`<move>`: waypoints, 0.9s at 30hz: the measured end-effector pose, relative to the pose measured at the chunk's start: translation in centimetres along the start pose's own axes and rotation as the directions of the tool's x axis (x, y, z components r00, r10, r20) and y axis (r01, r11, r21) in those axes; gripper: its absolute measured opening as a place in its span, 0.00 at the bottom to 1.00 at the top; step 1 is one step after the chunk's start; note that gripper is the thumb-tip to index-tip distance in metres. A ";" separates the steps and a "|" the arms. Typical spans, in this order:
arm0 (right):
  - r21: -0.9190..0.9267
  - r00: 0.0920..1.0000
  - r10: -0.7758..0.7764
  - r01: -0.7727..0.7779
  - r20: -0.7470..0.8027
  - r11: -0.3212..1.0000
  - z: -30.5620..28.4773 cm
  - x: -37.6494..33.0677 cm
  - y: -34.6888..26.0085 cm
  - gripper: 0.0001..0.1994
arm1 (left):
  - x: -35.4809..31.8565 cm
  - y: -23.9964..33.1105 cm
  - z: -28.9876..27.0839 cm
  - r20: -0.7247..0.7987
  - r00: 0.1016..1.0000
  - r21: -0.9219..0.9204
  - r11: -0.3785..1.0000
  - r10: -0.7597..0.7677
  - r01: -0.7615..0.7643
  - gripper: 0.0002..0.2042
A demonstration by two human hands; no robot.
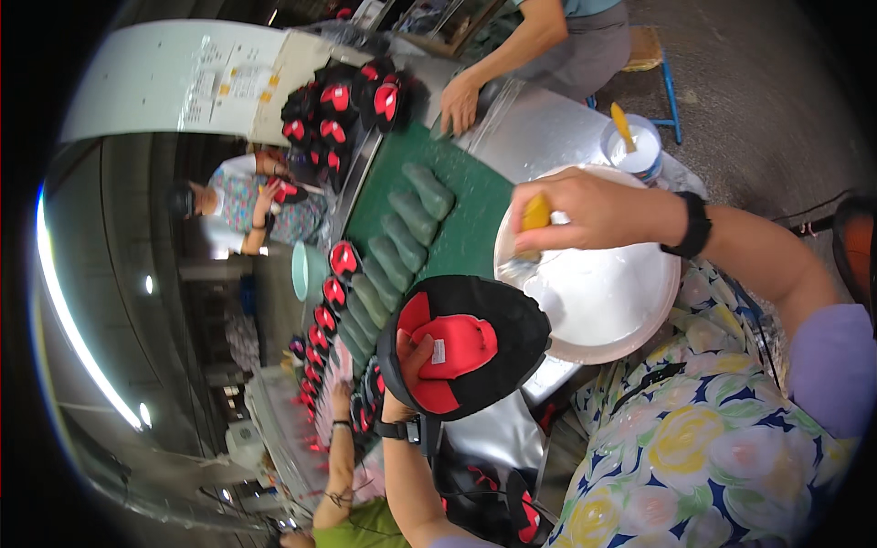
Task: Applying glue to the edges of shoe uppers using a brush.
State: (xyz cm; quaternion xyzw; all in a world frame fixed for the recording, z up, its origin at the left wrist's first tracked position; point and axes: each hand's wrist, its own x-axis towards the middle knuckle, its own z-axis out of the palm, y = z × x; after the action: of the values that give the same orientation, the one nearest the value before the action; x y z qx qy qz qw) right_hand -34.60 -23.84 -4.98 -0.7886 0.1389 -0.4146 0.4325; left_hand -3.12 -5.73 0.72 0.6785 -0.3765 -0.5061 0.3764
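Note:
My left hand is closed on a black shoe upper with a red lining, its thumb lying over the red inside. In my right hand is a brush with a yellow handle, pinched between thumb and fingers. The bristles point down at the near-left inside edge of a wide white basin of white liquid. The upper's right end overlaps the basin's left rim in this view; whether they touch I cannot tell.
Several grey-green shoe lasts lie in a row on a green belt. Black-and-red uppers are piled at the far end. A co-worker's hand rests by the belt. A white tub holds another yellow-handled brush.

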 end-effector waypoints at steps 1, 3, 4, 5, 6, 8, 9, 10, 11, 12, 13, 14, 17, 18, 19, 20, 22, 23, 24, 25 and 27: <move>0.085 1.000 0.015 -0.015 -0.002 0.996 0.0 0.6 -0.6 0.12 | 0.3 0.4 0.6 0.004 0.998 -0.022 0.998 0.067 -0.066 0.21; 0.118 1.000 0.012 -0.009 -0.027 0.993 -0.4 0.8 -0.7 0.13 | 0.5 1.9 2.3 -0.011 0.983 -0.025 0.983 0.182 -0.182 0.19; 0.117 0.999 0.002 0.003 -0.040 0.993 -0.5 0.7 -0.6 0.13 | 0.8 2.0 2.8 -0.008 0.981 -0.012 0.981 0.192 -0.192 0.19; 0.076 0.991 0.082 -0.074 -0.107 0.994 -0.5 0.4 -0.6 0.13 | 1.0 1.8 3.2 -0.118 0.956 -0.060 0.959 0.268 -0.276 0.18; 0.045 0.971 0.170 -0.165 -0.169 0.985 -0.2 -0.1 -0.5 0.14 | 0.9 1.2 3.5 -0.232 0.918 -0.105 0.930 0.322 -0.353 0.18; -0.013 0.939 0.108 -0.118 -0.326 0.993 0.7 -0.5 0.3 0.16 | 1.7 0.0 3.8 -0.218 0.887 -0.057 0.902 0.408 -0.428 0.16; 0.041 0.919 0.190 -0.188 -0.345 0.981 0.9 -0.8 0.4 0.17 | 2.2 -0.4 4.6 -0.308 0.814 0.052 0.863 0.493 -0.503 0.16; 0.097 0.895 0.268 -0.250 -0.355 0.963 1.2 -1.0 0.4 0.17 | 2.3 -0.7 5.4 -0.386 0.719 0.171 0.811 0.578 -0.560 0.15; 0.182 0.877 0.316 -0.266 -0.362 0.947 1.9 -1.0 0.8 0.18 | 2.5 -1.1 6.1 -0.452 0.685 0.173 0.810 0.571 -0.561 0.17; 0.184 0.875 0.321 -0.270 -0.362 0.945 2.2 -1.3 0.8 0.18 | 2.7 -1.6 5.9 -0.451 0.689 0.172 0.813 0.568 -0.557 0.17; 0.273 0.850 0.401 -0.318 -0.343 0.908 2.7 -1.4 0.4 0.18 | 3.0 -2.6 5.1 -0.385 0.583 0.539 0.687 0.715 -0.487 0.19; 0.358 0.821 0.476 -0.362 -0.314 0.860 3.2 -1.4 0.0 0.18 | 3.5 -4.4 3.5 -0.254 0.499 0.822 0.457 0.828 -0.339 0.22; 0.438 0.809 0.536 -0.402 -0.242 0.804 4.6 -1.5 -1.3 0.18 | 4.2 -11.3 -4.8 -0.064 0.461 0.993 0.102 0.885 -0.058 0.29; 0.468 0.776 0.600 -0.464 -0.193 0.752 4.9 -1.6 -1.7 0.18 | 4.6 -11.2 -4.8 0.011 0.409 0.998 -0.032 0.913 0.046 0.32; 0.477 0.759 0.616 -0.471 -0.209 0.742 4.7 -1.9 -1.0 0.18 | 5.2 -6.6 2.1 0.014 0.245 0.981 0.034 0.969 -0.189 0.22; 0.476 0.761 0.612 -0.467 -0.212 0.745 4.9 -2.0 -1.2 0.18 | 5.3 -4.6 4.4 0.015 0.240 0.981 0.032 0.971 -0.189 0.22; 0.490 0.775 0.616 -0.487 -0.138 0.723 5.3 -2.3 -1.8 0.18 | 5.2 -2.6 6.4 -0.130 0.146 0.690 0.195 0.981 -0.697 0.29; 0.524 0.784 0.609 -0.469 -0.123 0.711 5.4 -2.4 -2.0 0.17 | 5.0 -2.4 5.6 -0.083 0.187 0.660 0.195 0.979 -0.726 0.34; 0.526 0.790 0.601 -0.463 -0.121 0.714 5.2 -2.4 -2.3 0.17 | 4.6 -1.9 5.5 -0.082 0.181 0.666 0.189 0.980 -0.722 0.34; 0.518 0.808 0.568 -0.423 -0.155 0.743 5.0 -2.5 -2.6 0.16 | 3.9 -1.1 5.9 -0.067 0.242 0.749 0.209 0.968 -0.629 0.33; 0.514 0.832 0.525 -0.377 -0.177 0.771 4.5 -2.6 -2.8 0.15 | 2.9 1.1 6.5 -0.109 0.346 0.831 0.277 0.932 -0.482 0.28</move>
State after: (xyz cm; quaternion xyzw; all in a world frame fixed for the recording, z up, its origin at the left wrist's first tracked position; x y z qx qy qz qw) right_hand -33.11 -18.19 -5.40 -0.5308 0.2909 -0.4360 0.6660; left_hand -8.96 -9.69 -0.79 0.6121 -0.6695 0.1549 0.3913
